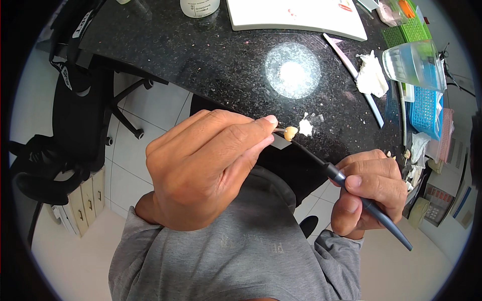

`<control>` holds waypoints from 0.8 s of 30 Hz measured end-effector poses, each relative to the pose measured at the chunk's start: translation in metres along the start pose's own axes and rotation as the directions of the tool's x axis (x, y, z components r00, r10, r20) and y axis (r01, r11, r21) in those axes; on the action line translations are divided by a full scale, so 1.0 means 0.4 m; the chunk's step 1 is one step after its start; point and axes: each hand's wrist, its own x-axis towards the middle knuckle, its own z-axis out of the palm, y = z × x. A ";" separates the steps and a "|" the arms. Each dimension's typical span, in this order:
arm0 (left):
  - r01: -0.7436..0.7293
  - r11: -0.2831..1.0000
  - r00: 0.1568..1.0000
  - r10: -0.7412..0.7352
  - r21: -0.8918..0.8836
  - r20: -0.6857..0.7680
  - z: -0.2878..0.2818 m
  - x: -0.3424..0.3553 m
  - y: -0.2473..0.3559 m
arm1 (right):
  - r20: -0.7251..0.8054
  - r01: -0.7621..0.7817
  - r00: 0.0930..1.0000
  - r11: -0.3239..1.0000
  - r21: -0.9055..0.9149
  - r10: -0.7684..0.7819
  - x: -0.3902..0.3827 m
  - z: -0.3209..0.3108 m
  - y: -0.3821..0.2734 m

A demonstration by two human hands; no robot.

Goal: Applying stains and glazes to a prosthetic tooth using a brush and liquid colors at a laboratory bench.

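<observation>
My left hand [206,170] pinches a thin short stem [279,130] between thumb and forefinger, with a small yellowish, tooth-like piece [289,133] at its end. My right hand [371,190] is closed on a slim dark blue-grey pen-like tool [387,223], whose thin black tip reaches up-left to the lower side of the small piece and seems to touch it. Just behind the piece, small white scraps [305,127] lie on the black speckled worktop [201,60] near its front edge.
A white board [296,15], a bottle [200,6], long thin strips [373,110], crumpled tissue [371,75], a glass of liquid [411,62], a blue basket [426,114] and green baskets [416,30] stand around the back and right. A black chair [80,125] is at left.
</observation>
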 end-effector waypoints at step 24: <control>0.374 0.787 0.924 -0.360 -0.491 0.127 -0.004 -0.008 0.000 | -0.037 0.007 0.999 0.969 -0.249 -0.017 -0.016 -0.062 -0.056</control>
